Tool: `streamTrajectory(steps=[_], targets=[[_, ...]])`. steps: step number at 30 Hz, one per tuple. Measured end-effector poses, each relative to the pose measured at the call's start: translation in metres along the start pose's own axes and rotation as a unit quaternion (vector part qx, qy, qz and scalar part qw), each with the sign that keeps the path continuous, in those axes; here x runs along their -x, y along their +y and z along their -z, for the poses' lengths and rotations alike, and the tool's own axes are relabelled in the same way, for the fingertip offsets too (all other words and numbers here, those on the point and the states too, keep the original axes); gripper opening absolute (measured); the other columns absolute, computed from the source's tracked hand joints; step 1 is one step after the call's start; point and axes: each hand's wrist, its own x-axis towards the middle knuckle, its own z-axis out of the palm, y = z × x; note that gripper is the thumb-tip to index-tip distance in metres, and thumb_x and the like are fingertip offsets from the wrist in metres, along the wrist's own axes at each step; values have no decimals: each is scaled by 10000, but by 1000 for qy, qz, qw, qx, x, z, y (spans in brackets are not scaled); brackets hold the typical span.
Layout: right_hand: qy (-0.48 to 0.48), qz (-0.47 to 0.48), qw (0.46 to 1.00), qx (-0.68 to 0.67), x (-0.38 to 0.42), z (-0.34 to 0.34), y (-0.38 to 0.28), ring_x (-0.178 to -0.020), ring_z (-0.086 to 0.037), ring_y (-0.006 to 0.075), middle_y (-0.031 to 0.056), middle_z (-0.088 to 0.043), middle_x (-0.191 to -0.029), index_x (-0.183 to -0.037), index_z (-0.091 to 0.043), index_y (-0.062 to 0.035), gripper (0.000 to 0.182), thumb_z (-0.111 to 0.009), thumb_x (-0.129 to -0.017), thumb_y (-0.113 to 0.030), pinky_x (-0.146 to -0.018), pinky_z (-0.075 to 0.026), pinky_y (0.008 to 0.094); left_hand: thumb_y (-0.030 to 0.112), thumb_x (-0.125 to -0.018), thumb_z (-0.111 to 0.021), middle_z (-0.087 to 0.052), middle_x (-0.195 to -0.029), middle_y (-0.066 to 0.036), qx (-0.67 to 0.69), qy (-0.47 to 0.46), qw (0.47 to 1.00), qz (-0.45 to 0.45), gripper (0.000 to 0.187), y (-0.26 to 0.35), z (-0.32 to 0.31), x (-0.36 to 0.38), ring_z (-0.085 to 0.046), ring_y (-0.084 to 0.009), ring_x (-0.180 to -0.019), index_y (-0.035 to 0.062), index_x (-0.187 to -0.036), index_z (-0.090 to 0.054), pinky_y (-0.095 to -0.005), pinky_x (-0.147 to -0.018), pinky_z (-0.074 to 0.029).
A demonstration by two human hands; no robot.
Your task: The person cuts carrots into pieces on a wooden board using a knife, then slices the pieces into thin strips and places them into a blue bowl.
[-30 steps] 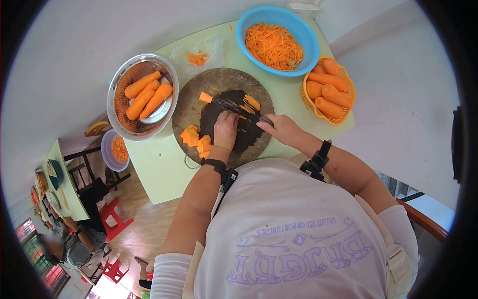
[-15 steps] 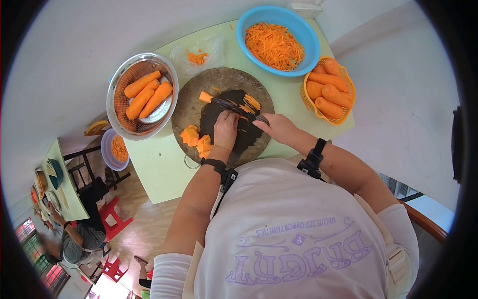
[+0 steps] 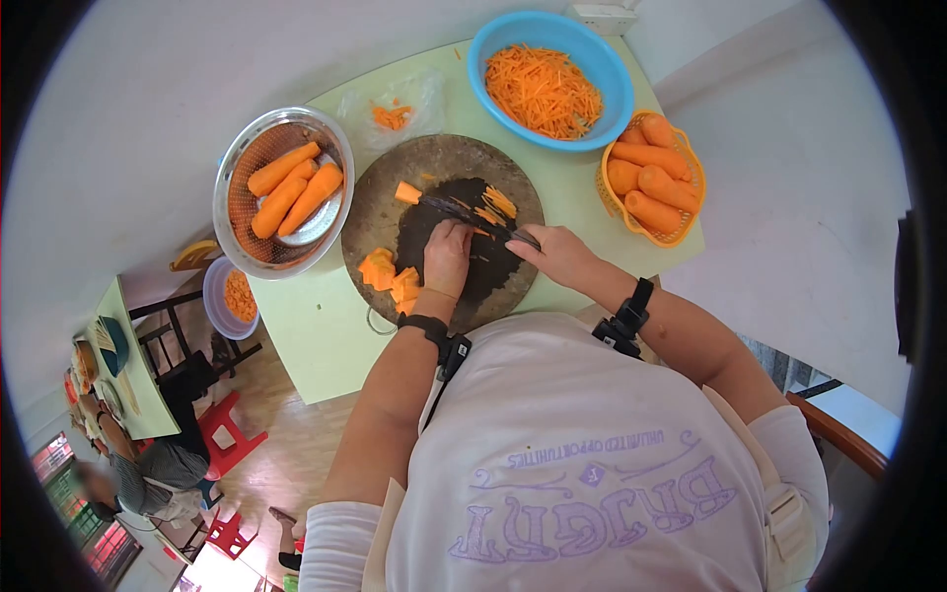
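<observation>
On a round wooden chopping board, my left hand has its fingers curled down beside the blade. They press on a carrot piece, mostly hidden by the hand and knife. My right hand is closed round the handle of a dark kitchen knife, whose blade lies across the board in front of my left fingertips. A carrot stub touches or nearly touches the knife tip. Cut carrot strips lie beyond the blade. Carrot slices are heaped left of my left hand.
A metal colander with whole carrots stands left. Behind are a plastic bag with carrot bits and a blue basin of shreds. An orange basket of carrots stands right. A person sits at another table, lower left.
My right hand and the knife handle have shifted very slightly to the right. My left hand stays in place on the board.
</observation>
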Motion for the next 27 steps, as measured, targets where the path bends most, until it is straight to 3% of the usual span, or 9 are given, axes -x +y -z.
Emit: streamTrajectory(steps=[12,27], targets=[[-6,-6,999,33,1,1,-2,-848,-637,400,225,-672,-874,-1052,-647,-5,495,-528,-949,-475,-763,-494,456,38,-805,-672,-625,-852,-114,-4,0,1000,2,47,2,1,-1,-627,-309,-822,24,-847,-659,-384,-717,-525],[-7,-26,999,-23,-4,-7,5,-842,-637,396,229,-669,-876,-1045,-649,6,458,-539,-954,-430,-752,-495,441,24,-796,-669,-622,-863,-117,-2,0,1000,-11,54,0,0,-1,-626,-309,-831,20,-842,-641,-379,-727,-524]])
